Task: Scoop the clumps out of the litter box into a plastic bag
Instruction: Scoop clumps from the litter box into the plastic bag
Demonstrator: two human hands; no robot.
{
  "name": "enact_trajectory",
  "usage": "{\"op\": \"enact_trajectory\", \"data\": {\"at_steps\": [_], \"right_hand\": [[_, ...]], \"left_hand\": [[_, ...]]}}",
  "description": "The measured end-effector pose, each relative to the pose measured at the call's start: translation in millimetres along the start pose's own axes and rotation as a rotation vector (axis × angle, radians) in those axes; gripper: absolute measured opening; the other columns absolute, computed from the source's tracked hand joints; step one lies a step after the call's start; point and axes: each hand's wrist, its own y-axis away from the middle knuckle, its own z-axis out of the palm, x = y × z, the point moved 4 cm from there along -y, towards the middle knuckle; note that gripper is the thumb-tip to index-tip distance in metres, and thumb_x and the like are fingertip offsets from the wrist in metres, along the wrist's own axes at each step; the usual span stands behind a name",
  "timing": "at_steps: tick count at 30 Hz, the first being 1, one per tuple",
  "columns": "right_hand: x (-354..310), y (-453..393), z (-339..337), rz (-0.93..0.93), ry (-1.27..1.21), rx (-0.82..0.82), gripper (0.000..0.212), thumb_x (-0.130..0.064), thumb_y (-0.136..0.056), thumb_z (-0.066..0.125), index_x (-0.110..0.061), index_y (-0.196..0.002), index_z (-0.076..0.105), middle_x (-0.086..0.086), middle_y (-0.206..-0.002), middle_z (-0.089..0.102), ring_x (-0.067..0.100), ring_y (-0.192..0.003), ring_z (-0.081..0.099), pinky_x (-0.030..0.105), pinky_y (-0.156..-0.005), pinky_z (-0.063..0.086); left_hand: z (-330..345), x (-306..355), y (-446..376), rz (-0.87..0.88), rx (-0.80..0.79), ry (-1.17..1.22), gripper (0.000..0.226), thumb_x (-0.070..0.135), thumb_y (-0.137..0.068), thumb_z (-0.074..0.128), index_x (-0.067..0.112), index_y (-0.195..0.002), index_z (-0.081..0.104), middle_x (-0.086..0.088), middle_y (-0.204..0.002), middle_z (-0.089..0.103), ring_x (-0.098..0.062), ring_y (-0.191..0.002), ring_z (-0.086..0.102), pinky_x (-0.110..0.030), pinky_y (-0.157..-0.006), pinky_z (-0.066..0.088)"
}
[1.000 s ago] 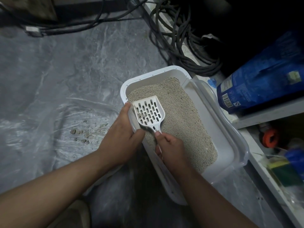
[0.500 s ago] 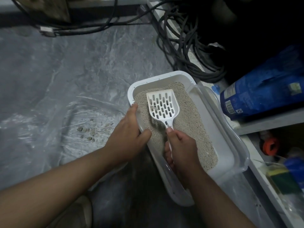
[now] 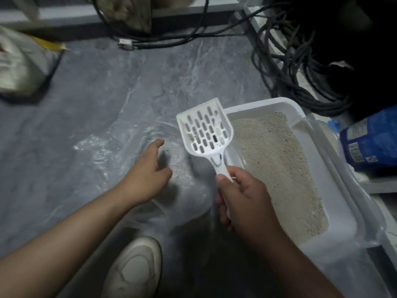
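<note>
Grey marbled stone-look floor (image 3: pixel 90 87): bears everything listed here.

Clear crinkled plastic bag (image 3: pixel 111 151): spread flat on the floor, just left of the box; its mouth is hard to make out among the folds.

White rectangular plastic litter box (image 3: pixel 335 179): on the floor at my right, with pale beige granular litter (image 3: pixel 277 168) lying deeper toward the near end and its bare bottom showing at the near corner.

Blue printed sack (image 3: pixel 371 138): lying on its side on a low shelf beyond the box.

Black coiled cables (image 3: pixel 290 78): heaped behind the far end of the box.

Off-white shoe (image 3: pixel 133 269): mine, planted between my arms.

My right hand (image 3: pixel 245 201): fingers wrapped round the handle of the scoop, held up over the box's left rim.

My left hand (image 3: pixel 148 177): fingers loose and spread, holding nothing, hovering over the bag; whether it touches the plastic I cannot tell.

White slotted plastic litter scoop (image 3: pixel 205 127): raised and tilted toward me, its head out over the bag side of the rim.

Small brown clump fragments (image 3: pixel 192 137): a few bits caught at the left of the slots.

Step in hand, as I judge it: tipping the catch into the bag. To do it well I should pinch up the bag's edge with my left hand to open a pocket, bring the scoop low over it, then turn my wrist slowly so the crumbs slide off without scattering on the floor.
</note>
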Motion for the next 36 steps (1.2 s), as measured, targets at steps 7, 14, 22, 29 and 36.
{"op": "enact_trajectory", "data": {"at_steps": [7, 14, 22, 29, 36], "right_hand": [[36.5, -11.6, 59.4, -0.066, 0.712, -0.142, 0.024, -0.040, -0.099, 0.043, -0.023, -0.110, 0.057, -0.003, -0.092, 0.067, 0.018, -0.082, 0.065, 0.034, -0.071, 0.053], [32.8, -16.2, 76.2, -0.190, 0.958, -0.091, 0.022, -0.035, -0.104, 0.035, -0.021, -0.108, 0.051, 0.000, -0.094, 0.062, 0.025, -0.084, 0.063, 0.041, -0.073, 0.052], [33.5, -11.8, 66.8, -0.208, 1.119, -0.071, 0.029, -0.036, -0.106, 0.027, -0.019, -0.117, 0.049, 0.000, -0.098, 0.059, 0.026, -0.083, 0.065, 0.033, -0.062, 0.038], [29.9, -6.7, 54.0, -0.260, 1.101, -0.022, 0.024, -0.033, -0.105, 0.033, -0.022, -0.115, 0.052, -0.002, -0.098, 0.059, 0.021, -0.078, 0.063, 0.030, -0.061, 0.038], [-11.7, -2.5, 19.4, -0.299, 0.748, 0.136, 0.013, -0.022, -0.099, 0.051, -0.015, -0.100, 0.061, -0.002, -0.084, 0.062, 0.015, -0.071, 0.056, 0.028, -0.063, 0.037]], "left_hand": [[-18.5, -36.9, 16.5, -0.051, 0.035, -0.029, 0.072, 0.005, -0.096, 0.051, 0.020, -0.160, 0.022, -0.002, -0.161, 0.037, -0.004, -0.131, 0.039, -0.015, -0.099, 0.026], [-19.1, -51.4, 24.2, -0.074, 0.023, -0.031, 0.074, 0.001, -0.094, 0.049, 0.015, -0.161, 0.021, -0.006, -0.167, 0.027, -0.019, -0.150, 0.029, -0.010, -0.105, 0.016], [-10.6, -47.7, 24.1, -0.062, -0.002, -0.013, 0.064, 0.010, -0.101, 0.047, 0.015, -0.160, 0.022, -0.007, -0.166, 0.029, -0.020, -0.150, 0.031, -0.019, -0.108, 0.021], [-3.2, -37.7, 19.9, -0.061, -0.044, -0.039, 0.075, 0.002, -0.093, 0.051, 0.016, -0.161, 0.020, -0.007, -0.167, 0.026, -0.022, -0.151, 0.030, -0.023, -0.111, 0.025], [14.4, -13.1, 14.0, -0.015, -0.023, 0.050, 0.071, 0.013, -0.096, 0.057, 0.021, -0.159, 0.026, 0.001, -0.165, 0.030, -0.017, -0.148, 0.035, -0.022, -0.108, 0.025]]}}
